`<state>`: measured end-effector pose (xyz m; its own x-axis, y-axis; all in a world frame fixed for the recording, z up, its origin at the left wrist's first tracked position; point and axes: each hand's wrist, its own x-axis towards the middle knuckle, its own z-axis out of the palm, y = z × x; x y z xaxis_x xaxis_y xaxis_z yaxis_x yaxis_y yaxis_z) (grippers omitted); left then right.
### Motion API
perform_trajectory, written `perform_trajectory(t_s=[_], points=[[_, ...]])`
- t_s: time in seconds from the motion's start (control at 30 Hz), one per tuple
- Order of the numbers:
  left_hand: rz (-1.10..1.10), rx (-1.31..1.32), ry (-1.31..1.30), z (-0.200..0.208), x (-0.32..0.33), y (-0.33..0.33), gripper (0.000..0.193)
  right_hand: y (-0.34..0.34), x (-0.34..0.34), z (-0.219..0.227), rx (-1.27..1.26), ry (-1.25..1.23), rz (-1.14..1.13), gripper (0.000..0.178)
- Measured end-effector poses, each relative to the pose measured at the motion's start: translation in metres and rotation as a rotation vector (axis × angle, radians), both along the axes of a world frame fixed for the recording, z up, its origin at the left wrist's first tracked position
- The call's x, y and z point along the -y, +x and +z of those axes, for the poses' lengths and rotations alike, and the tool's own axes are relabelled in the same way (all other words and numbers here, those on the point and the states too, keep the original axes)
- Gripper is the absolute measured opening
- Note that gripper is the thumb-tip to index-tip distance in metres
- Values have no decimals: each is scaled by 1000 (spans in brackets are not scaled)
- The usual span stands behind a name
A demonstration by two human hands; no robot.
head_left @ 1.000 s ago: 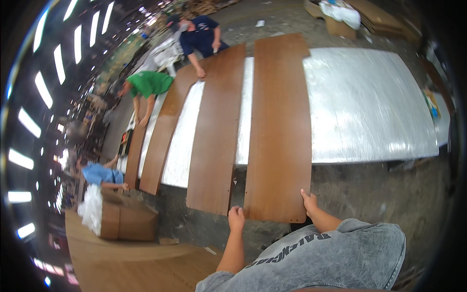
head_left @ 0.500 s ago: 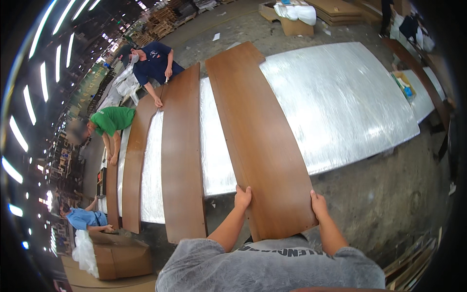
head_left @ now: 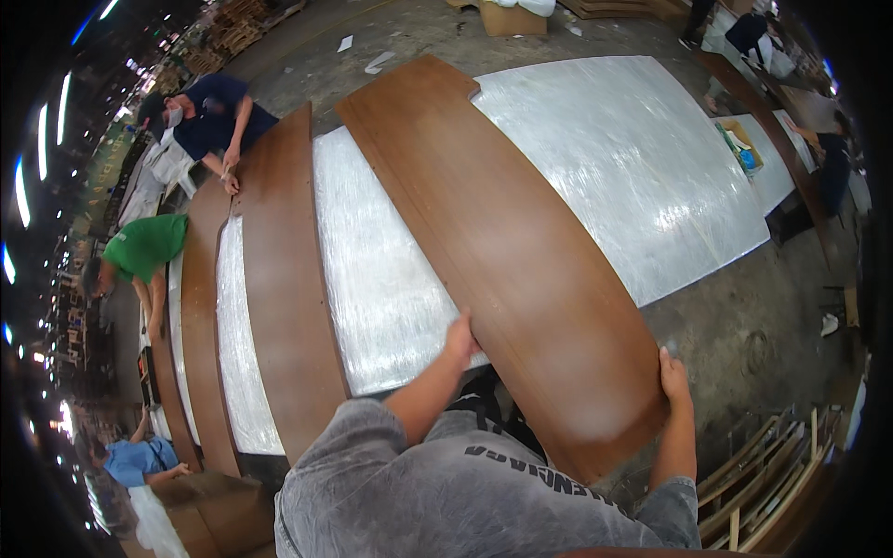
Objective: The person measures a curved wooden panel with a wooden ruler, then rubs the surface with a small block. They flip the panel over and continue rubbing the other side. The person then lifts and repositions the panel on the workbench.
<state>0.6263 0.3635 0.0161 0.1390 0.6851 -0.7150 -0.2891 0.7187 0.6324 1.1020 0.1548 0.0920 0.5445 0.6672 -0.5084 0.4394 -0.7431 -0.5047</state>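
Note:
A long brown wooden panel (head_left: 521, 242) lies slanting across a table wrapped in clear film (head_left: 614, 149), its near end jutting past the table edge toward me. My left hand (head_left: 462, 337) grips the panel's left edge, and my right hand (head_left: 673, 376) grips its right edge close to the near corner. Both hands have fingers curled underneath, partly hidden by the wood. To the left, a second brown panel (head_left: 288, 279) rests on the film-covered surface, with a narrower brown panel (head_left: 200, 307) beyond it.
A person in dark blue (head_left: 219, 112) bends over the far ends of the left panels. Persons in green (head_left: 149, 244) and light blue (head_left: 139, 458) stand farther left. Wood strips (head_left: 763, 474) are stacked at lower right. An open box (head_left: 739, 147) sits at far right; a carton (head_left: 214, 511) stands lower left.
The panel's near end has swung to the right with both my hands, so it lies more slanted. My view has shifted. The person in dark blue has brought both hands together.

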Motion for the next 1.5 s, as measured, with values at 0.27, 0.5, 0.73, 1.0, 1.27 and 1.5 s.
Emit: perform_trajectory(t_s=[0.27, 0.5, 0.73, 1.0, 1.27, 1.5], points=[[23, 210, 0, -18, -211, -50, 68, -29, 165, 7, 264, -334, -351, 69], [25, -215, 196, -14, -245, -20, 78, -59, 204, 79, 596, -303, -481, 51], [-140, 59, 100, 19, -227, 47, 82, -46, 204, 184, 936, 14, -538, 36], [-135, 130, -36, 11, -154, 195, 77, 60, 252, 228, 1064, -118, -702, 34], [-243, 188, -61, 4, -121, 373, 71, 285, 295, 224, 1281, -11, -608, 31], [-104, 201, -46, 8, -108, 562, 76, 453, 309, 224, 1398, -13, -616, 33]])
